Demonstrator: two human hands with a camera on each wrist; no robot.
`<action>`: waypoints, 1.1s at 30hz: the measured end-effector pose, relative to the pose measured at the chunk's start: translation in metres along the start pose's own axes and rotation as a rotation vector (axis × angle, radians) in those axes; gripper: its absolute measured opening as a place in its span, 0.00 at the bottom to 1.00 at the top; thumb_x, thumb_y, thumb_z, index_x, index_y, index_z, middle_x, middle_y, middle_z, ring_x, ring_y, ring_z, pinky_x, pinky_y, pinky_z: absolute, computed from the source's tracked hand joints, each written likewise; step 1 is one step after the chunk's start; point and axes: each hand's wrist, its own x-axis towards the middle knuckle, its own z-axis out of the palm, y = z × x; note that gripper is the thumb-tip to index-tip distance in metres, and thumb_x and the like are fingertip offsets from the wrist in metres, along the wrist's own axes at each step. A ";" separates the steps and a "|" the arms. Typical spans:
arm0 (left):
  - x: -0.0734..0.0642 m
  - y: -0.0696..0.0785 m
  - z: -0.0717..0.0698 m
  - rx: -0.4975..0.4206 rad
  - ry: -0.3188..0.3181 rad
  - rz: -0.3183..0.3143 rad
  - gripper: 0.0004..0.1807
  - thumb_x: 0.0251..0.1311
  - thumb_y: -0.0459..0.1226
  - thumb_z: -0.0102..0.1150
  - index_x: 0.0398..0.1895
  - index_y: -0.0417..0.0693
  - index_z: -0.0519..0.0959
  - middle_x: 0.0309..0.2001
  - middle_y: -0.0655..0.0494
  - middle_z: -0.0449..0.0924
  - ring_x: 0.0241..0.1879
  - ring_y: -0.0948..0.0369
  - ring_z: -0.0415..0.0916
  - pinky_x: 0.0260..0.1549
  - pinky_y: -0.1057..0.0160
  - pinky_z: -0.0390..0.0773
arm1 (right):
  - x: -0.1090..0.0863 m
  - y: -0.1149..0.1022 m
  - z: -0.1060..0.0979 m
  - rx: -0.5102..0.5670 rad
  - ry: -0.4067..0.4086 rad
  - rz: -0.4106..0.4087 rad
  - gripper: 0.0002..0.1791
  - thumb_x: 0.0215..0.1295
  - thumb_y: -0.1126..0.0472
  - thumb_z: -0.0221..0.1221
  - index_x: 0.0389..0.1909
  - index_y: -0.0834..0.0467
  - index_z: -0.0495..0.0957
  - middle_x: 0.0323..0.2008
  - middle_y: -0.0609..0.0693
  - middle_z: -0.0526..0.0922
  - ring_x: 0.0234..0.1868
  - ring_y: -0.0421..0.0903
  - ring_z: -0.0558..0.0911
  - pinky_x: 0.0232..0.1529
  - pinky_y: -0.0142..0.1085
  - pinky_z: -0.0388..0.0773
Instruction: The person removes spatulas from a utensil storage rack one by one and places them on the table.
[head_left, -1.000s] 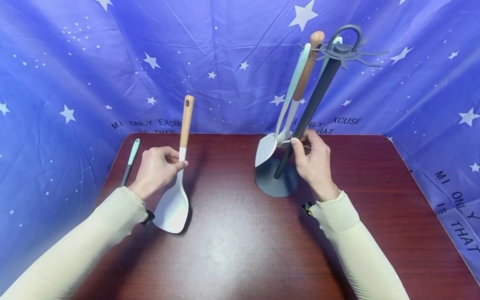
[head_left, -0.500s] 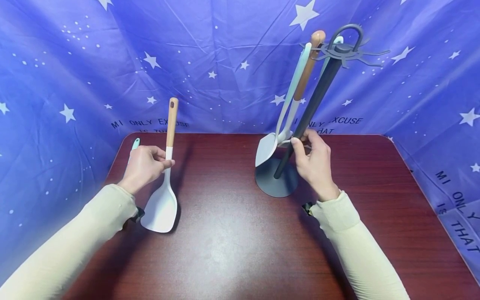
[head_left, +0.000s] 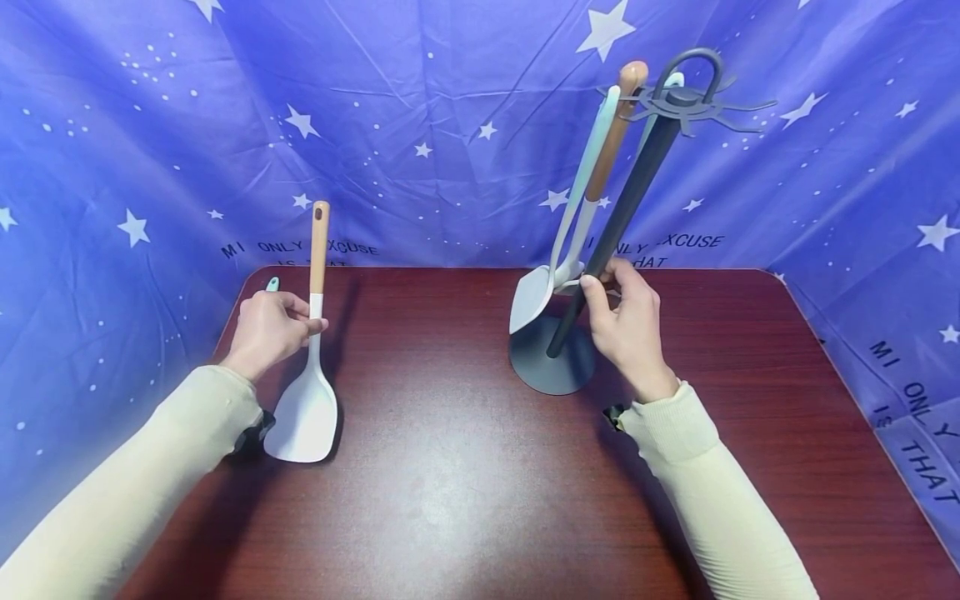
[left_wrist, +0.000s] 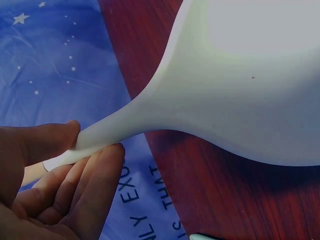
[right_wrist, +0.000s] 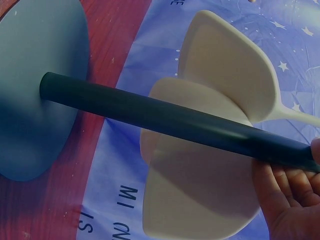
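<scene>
In the head view, my left hand (head_left: 264, 330) pinches the white neck of a spatula (head_left: 303, 421) with a light wooden handle. Its handle points up and its broad white blade hangs low over the table, with a shadow beside it. On the right, my right hand (head_left: 630, 325) grips the dark pole of a utensil stand (head_left: 636, 196); the right wrist view shows the fingers curled at the pole (right_wrist: 165, 117). From the stand's hooks hang a mint-handled turner (head_left: 534, 298), a brown-handled utensil (head_left: 609, 158) and another mint-handled one, largely hidden behind the pole.
Beyond my left hand, the mint handle tip (head_left: 273, 284) of another utensil shows on the table; the rest is hidden. The stand's round base (head_left: 551, 375) is on the reddish-brown table (head_left: 450, 500). A blue star-printed curtain (head_left: 360, 100) surrounds the table's back and sides.
My left hand has moved left with the spatula, and now covers most of the mint-handled utensil on the table. My right hand and the stand have stayed in place.
</scene>
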 end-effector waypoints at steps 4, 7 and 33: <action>0.002 -0.004 -0.001 0.026 0.005 -0.008 0.13 0.49 0.38 0.72 0.32 0.37 0.82 0.21 0.51 0.83 0.17 0.64 0.76 0.18 0.64 0.74 | 0.000 0.000 0.000 0.003 -0.003 -0.001 0.07 0.63 0.64 0.61 0.38 0.65 0.77 0.30 0.54 0.79 0.34 0.44 0.81 0.34 0.23 0.78; 0.004 -0.007 -0.001 0.052 0.011 -0.011 0.13 0.49 0.39 0.72 0.31 0.37 0.82 0.20 0.51 0.82 0.18 0.62 0.76 0.19 0.64 0.73 | 0.000 0.000 0.001 0.004 -0.003 0.001 0.07 0.63 0.65 0.60 0.38 0.65 0.77 0.29 0.53 0.79 0.33 0.44 0.81 0.34 0.23 0.77; 0.011 -0.028 0.008 0.062 -0.029 -0.067 0.13 0.50 0.38 0.71 0.31 0.35 0.82 0.20 0.50 0.82 0.20 0.60 0.78 0.20 0.63 0.71 | 0.000 0.001 0.001 0.022 -0.002 0.005 0.07 0.63 0.66 0.60 0.38 0.66 0.77 0.29 0.55 0.79 0.33 0.44 0.81 0.34 0.20 0.76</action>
